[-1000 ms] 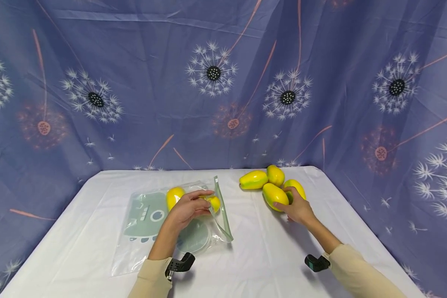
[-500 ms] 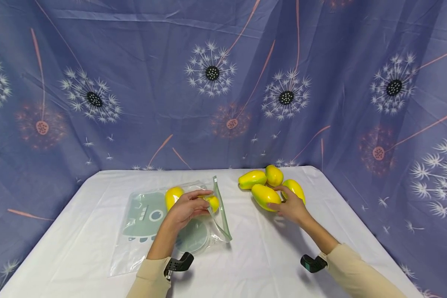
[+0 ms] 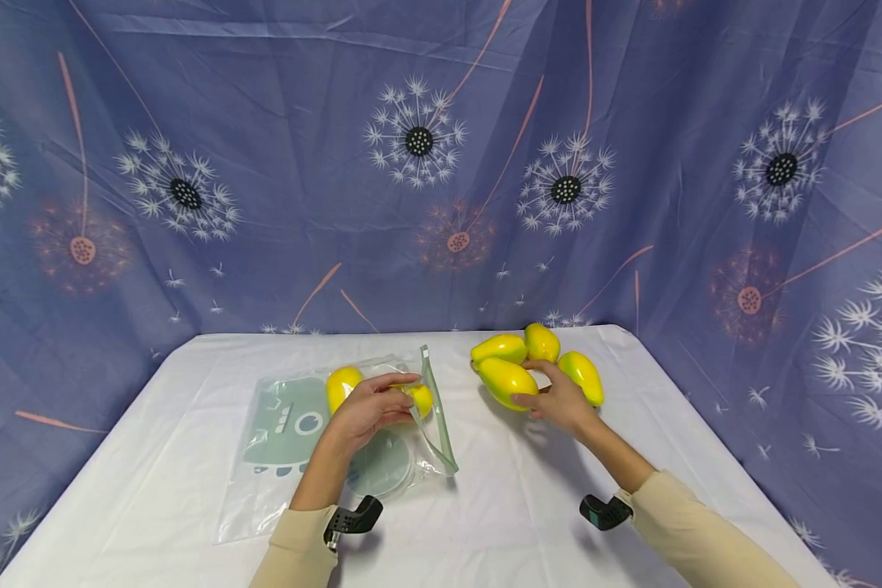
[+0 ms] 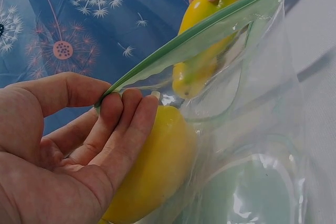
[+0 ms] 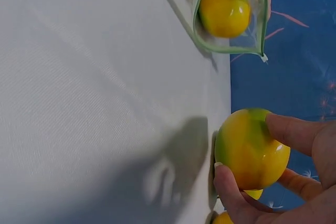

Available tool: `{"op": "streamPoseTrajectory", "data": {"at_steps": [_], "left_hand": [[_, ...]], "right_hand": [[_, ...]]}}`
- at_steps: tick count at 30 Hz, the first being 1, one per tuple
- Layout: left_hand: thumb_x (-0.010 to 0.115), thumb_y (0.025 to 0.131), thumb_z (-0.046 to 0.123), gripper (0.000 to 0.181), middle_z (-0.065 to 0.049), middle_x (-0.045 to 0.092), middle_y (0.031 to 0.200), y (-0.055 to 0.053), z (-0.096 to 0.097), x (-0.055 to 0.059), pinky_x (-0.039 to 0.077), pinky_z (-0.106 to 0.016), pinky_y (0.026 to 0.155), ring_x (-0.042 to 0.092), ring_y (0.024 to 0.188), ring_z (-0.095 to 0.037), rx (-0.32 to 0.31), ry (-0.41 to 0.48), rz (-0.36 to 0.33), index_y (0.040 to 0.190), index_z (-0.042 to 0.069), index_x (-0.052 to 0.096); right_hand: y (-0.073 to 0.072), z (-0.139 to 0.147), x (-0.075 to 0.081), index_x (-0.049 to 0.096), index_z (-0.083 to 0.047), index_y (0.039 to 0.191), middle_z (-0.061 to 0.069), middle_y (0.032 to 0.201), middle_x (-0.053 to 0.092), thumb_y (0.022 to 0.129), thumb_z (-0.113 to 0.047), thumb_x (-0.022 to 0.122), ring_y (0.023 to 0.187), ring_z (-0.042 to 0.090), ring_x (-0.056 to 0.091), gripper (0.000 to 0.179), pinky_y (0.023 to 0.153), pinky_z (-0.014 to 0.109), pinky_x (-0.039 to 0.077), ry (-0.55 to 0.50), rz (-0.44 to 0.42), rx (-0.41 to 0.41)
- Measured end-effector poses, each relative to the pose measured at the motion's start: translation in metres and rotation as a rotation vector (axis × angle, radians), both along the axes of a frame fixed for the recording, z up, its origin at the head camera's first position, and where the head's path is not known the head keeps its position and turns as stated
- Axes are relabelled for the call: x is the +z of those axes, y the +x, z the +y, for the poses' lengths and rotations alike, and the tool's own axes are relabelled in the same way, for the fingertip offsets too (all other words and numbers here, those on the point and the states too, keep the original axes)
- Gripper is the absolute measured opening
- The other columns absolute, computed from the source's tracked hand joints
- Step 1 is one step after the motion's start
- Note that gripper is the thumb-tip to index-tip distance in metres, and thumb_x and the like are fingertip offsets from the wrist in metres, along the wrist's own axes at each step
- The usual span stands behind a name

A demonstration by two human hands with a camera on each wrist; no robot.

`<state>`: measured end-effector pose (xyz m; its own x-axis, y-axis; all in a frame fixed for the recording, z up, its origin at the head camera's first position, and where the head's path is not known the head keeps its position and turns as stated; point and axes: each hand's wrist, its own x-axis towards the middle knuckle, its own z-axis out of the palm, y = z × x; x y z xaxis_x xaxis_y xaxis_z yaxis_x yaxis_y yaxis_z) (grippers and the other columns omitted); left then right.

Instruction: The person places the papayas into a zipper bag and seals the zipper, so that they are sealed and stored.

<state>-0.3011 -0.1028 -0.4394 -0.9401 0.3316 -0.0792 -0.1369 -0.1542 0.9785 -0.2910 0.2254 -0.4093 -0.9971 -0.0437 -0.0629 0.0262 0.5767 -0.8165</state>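
My left hand (image 3: 371, 408) pinches the green rim of a clear zip bag (image 3: 275, 482), printed with a grey-green creature, lying on the table. Through the plastic two yellow papayas (image 3: 344, 387) show; the left wrist view has one papaya (image 4: 157, 166) just behind the fingers. The bag's mouth gapes towards the right, as the right wrist view shows. My right hand (image 3: 564, 402) grips a yellow-green papaya (image 3: 505, 382) between thumb and fingers, to the right of the mouth. In the left wrist view its narrow end (image 4: 186, 85) appears behind the bag's rim.
Behind and beside my right hand lie three more papayas: one at the back left (image 3: 500, 349), one at the back (image 3: 541, 342) and one to the right (image 3: 582, 377). A white cloth (image 3: 500, 506) covers the table. A blue dandelion-print curtain (image 3: 323, 163) stands behind.
My right hand has carried the gripped papaya leftwards, away from the right-hand papaya and closer to the bag. The left hand and the bag have stayed in place.
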Motion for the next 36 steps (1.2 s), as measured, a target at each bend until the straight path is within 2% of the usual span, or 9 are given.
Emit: {"op": "streamPoseTrajectory", "data": {"at_steps": [4, 10, 20, 29, 36], "left_hand": [[0.06, 0.091, -0.006, 0.053, -0.025, 0.065, 0.122, 0.0, -0.001, -0.001, 0.062, -0.031, 0.083, 0.071, 0.083, -0.017, -0.009, 0.011, 0.005, 0.143, -0.009, 0.051], [0.061, 0.091, -0.006, 0.053, -0.025, 0.065, 0.123, 0.001, 0.0, 0.001, 0.062, -0.031, 0.081, 0.072, 0.083, -0.017, 0.001, 0.009, -0.019, 0.143, -0.007, 0.052], [0.061, 0.091, -0.005, 0.054, -0.024, 0.066, 0.122, 0.002, -0.001, 0.002, 0.062, -0.032, 0.083, 0.071, 0.084, -0.017, -0.009, 0.004, -0.015, 0.144, -0.008, 0.051], [0.061, 0.09, -0.006, 0.052, -0.028, 0.064, 0.123, 0.003, 0.0, 0.002, 0.062, -0.033, 0.083, 0.072, 0.083, -0.018, 0.007, 0.008, -0.019, 0.142, -0.006, 0.054], [0.062, 0.09, -0.005, 0.052, -0.028, 0.063, 0.125, 0.003, 0.001, 0.004, 0.062, -0.034, 0.084, 0.072, 0.084, -0.018, 0.009, 0.003, -0.017, 0.141, -0.005, 0.055]], "right_hand": [[-0.001, -0.005, 0.0, 0.047, -0.009, 0.148, 0.028, 0.125, 0.063, 0.087, -0.022, 0.08, 0.09, 0.036, 0.072, 0.07, 0.077, 0.043, 0.062, -0.023, -0.002, 0.018], [-0.001, -0.013, -0.001, 0.051, -0.01, 0.145, 0.025, 0.118, 0.067, 0.085, -0.021, 0.082, 0.083, 0.032, 0.072, 0.068, 0.075, 0.043, 0.062, -0.034, -0.012, 0.027], [0.0, -0.022, 0.002, 0.053, -0.01, 0.144, 0.026, 0.134, 0.058, 0.085, -0.018, 0.081, 0.088, 0.022, 0.068, 0.065, 0.074, 0.04, 0.063, -0.082, -0.038, 0.086], [0.002, -0.03, 0.005, 0.055, -0.014, 0.145, 0.02, 0.132, 0.06, 0.084, -0.02, 0.082, 0.091, 0.021, 0.065, 0.066, 0.077, 0.039, 0.062, -0.078, -0.107, 0.117], [0.001, -0.031, 0.004, 0.056, -0.015, 0.144, 0.018, 0.135, 0.059, 0.084, -0.018, 0.082, 0.096, 0.022, 0.065, 0.065, 0.075, 0.035, 0.062, -0.053, -0.116, 0.163]]}}
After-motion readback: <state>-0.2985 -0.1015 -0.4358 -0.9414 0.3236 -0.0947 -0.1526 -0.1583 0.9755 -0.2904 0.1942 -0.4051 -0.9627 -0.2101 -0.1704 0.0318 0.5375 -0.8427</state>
